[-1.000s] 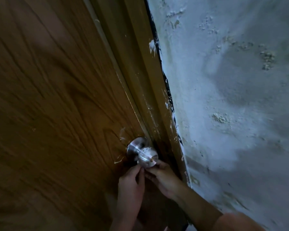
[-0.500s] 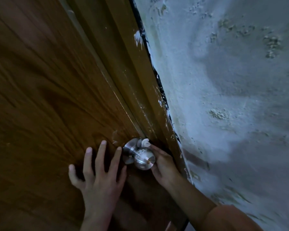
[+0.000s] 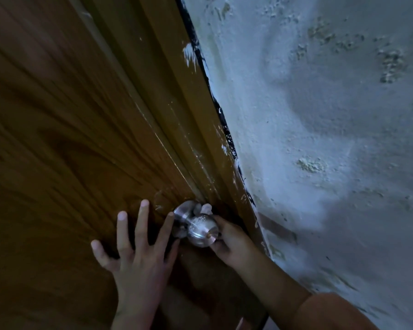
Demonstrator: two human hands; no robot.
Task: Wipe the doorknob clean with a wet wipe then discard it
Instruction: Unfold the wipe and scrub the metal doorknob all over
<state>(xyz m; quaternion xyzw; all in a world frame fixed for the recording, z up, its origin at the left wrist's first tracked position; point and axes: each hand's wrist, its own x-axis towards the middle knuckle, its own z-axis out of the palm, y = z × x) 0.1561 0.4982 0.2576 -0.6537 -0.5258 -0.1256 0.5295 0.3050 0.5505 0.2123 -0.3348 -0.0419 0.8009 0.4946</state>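
Observation:
A round silver doorknob [image 3: 199, 228] sticks out of the brown wooden door [image 3: 69, 151] near its right edge. My right hand [image 3: 229, 241] reaches in from the right and wraps around the knob's neck, pressing a small white wet wipe [image 3: 204, 208] against it; a bit of the wipe shows above the knob and another below its base plate. My left hand [image 3: 138, 253] lies flat on the door just left of the knob, fingers spread, holding nothing.
The brown door frame [image 3: 177, 115] runs diagonally along the door's right edge, smeared with white paint. Right of it stands a rough white plastered wall [image 3: 320, 139] with flaking patches. The light is dim.
My left hand left the knob and went flat against the door to its left. My right hand moved from the knob's front to its neck, carrying the wipe around it.

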